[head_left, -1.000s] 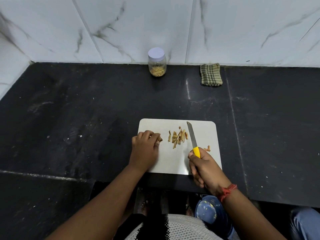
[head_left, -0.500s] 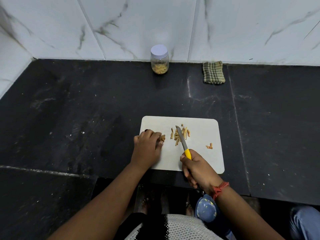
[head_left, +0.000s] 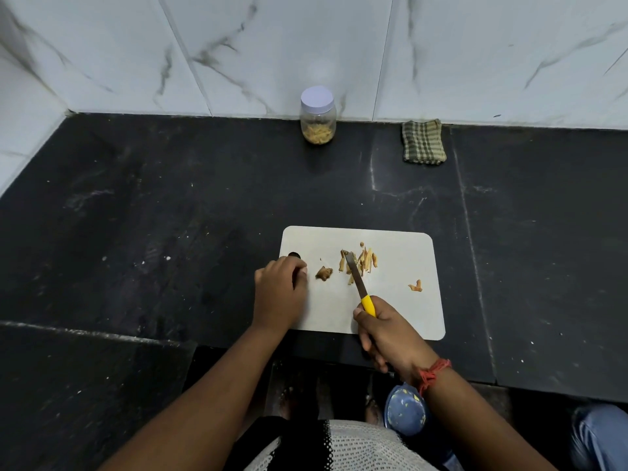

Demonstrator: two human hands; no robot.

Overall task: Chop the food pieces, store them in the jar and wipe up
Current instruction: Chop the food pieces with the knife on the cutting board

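Food pieces (head_left: pixel 358 263): one pile, two strays, one knife (head_left: pixel 356 278).

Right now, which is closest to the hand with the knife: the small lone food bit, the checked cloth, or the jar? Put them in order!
From the right hand:
1. Lone food bit, on the board's right side, just above the hand.
2. Checked cloth, far back by the wall, to the right.
3. Jar, at the wall, farther left; only slightly farther than the cloth.

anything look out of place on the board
One stray piece lies alone near the right edge of the board, apart from the cut pile by the knife. A chunk also sits loose beside the left hand. Nothing is spilled.
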